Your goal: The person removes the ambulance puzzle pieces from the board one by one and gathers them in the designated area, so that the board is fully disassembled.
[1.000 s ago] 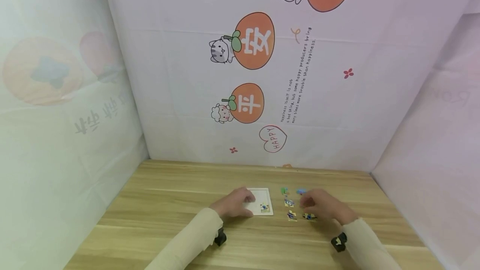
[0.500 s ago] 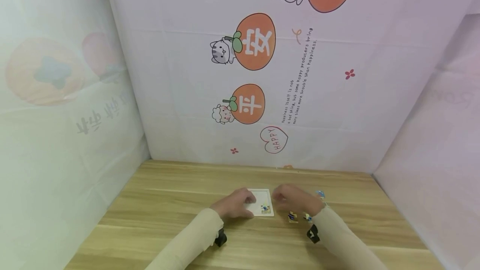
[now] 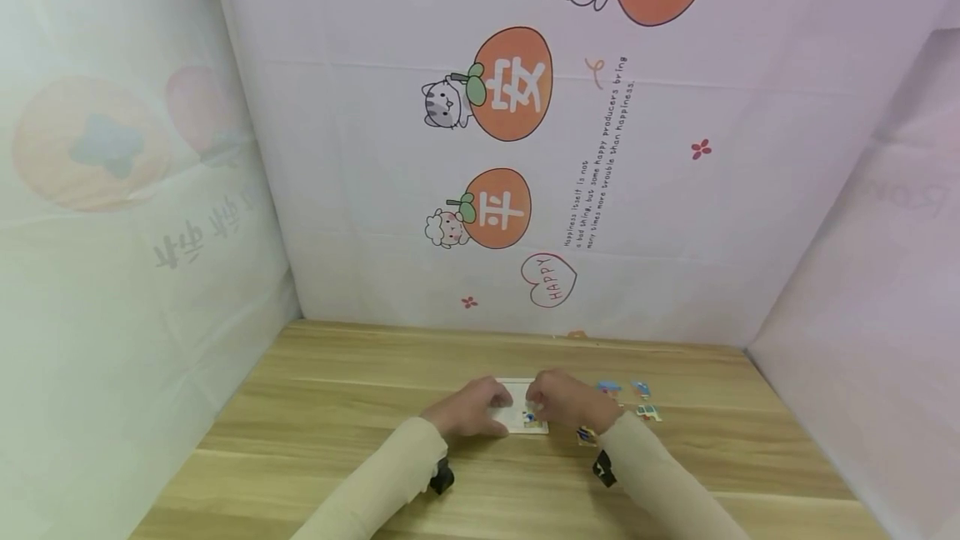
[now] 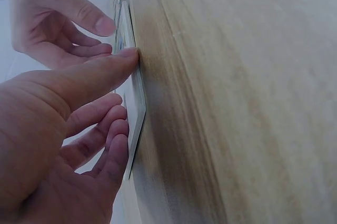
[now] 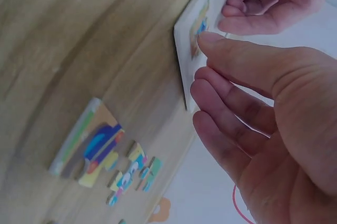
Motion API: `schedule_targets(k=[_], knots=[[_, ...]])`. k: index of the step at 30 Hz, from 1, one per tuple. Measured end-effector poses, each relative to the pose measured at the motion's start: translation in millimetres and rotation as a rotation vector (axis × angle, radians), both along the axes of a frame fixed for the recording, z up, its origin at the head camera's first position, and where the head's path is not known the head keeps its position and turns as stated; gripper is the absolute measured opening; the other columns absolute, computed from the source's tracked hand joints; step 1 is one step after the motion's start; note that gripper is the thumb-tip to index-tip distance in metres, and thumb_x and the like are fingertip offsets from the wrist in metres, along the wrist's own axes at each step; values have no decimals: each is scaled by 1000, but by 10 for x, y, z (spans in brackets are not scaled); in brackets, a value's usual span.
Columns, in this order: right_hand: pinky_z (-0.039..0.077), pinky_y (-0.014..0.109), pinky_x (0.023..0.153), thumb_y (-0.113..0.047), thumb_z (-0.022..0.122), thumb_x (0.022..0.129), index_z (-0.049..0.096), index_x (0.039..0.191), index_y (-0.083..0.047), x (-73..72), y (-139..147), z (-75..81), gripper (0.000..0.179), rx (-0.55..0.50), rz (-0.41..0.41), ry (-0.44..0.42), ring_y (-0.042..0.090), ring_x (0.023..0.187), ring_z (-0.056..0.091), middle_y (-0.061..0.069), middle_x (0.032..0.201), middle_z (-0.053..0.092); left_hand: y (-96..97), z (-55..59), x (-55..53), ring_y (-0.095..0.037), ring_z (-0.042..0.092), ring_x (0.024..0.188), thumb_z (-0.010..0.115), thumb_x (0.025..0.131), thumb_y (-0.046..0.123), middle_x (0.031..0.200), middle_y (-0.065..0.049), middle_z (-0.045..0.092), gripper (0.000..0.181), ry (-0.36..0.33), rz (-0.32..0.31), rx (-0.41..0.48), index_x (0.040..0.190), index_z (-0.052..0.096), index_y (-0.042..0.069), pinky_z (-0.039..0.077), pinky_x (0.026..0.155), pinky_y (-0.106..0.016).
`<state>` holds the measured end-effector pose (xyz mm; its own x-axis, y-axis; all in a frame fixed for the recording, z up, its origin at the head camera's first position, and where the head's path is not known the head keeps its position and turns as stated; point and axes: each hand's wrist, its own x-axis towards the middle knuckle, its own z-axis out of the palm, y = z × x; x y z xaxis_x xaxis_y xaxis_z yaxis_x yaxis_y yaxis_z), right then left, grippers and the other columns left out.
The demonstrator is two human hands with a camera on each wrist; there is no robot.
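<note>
A small white puzzle tray [image 3: 519, 392] lies flat on the wooden table. My left hand [image 3: 468, 408] holds its left side, with the thumb at the near edge and the other fingers bent against the tray, as the left wrist view shows. Over the tray's right part, my right hand [image 3: 570, 401] has thumb and fingers bent together at a colourful jigsaw piece [image 5: 201, 23] near the corner. The right thumb [image 5: 231, 50] covers part of it. In the head view a blue-and-yellow bit of piece [image 3: 530, 418] shows just below the right fingertips.
Right of the tray lie several loose jigsaw pieces: one with a blue car [image 5: 96, 145], two smaller ones beyond it, and others [image 3: 609, 388] farther right. My right sleeve [image 3: 652, 469] hides some table there. White printed cloth [image 3: 375, 190] encloses the table's back and sides.
My right hand has moved left from among the loose pieces to the tray's right part, uncovering pieces at the right. My left hand has stayed at the tray.
</note>
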<state>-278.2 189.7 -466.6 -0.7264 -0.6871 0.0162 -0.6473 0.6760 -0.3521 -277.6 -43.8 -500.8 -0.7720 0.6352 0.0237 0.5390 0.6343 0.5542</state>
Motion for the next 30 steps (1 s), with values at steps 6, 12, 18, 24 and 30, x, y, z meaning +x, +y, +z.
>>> schedule_targets(k=[6,12,18,24,30], knots=[[63,29,81,2,78,91,80,103,0,20,16,-62,13,-12,-3,-14,22,94,72,11,103,76,5,7,0,-14,64,113,88,87,23,123,-4,68,49,1,-13,2,129,69,5,56,103,-27],[60,28,78,0,78,91,78,102,-2,27,34,-87,11,-12,-13,2,16,90,67,7,100,73,13,35,9,-15,64,112,88,87,22,122,-5,68,49,10,-19,-1,128,69,4,56,103,-28],[61,29,78,0,78,91,75,101,-4,13,32,-68,11,-28,-46,-25,16,90,68,7,99,74,18,33,10,-14,63,112,87,88,22,122,-5,67,48,17,-20,-6,128,69,4,55,103,-27],[62,29,78,-1,75,94,73,97,-6,17,46,-39,7,-50,-62,-18,13,88,69,3,95,75,20,31,13,-14,62,111,87,87,22,121,-5,67,48,19,-20,-8,128,69,4,55,102,-28],[60,25,74,-3,72,97,69,92,-12,26,54,-29,11,-101,-72,-39,8,84,67,-1,90,73,17,3,3,-14,62,110,88,86,22,122,-5,68,49,31,-15,-6,128,69,3,55,103,-28]])
